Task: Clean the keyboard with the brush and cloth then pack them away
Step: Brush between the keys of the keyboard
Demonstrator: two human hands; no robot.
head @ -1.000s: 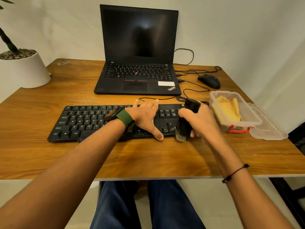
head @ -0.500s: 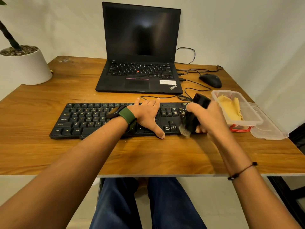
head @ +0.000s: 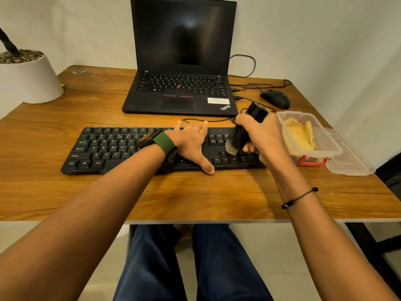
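light: soft, even, indoor | shadows: faint | blur: slight | edges: wide-angle bowing

Black keyboard under a black brush, yellow cloth boxed at the right.

The long black plastic keyboard with pale key legends lies flat across the wooden worktop, parallel to its near edge, its thin black cable running off from the far side. The stubby black-handled brush with pale-tipped bristles stands tilted over the keyboard's right part, handle up and to the right, bristles down just above the arrow keys. The crumpled yellow cloth lies inside the clear, open plastic box just right of the keyboard.
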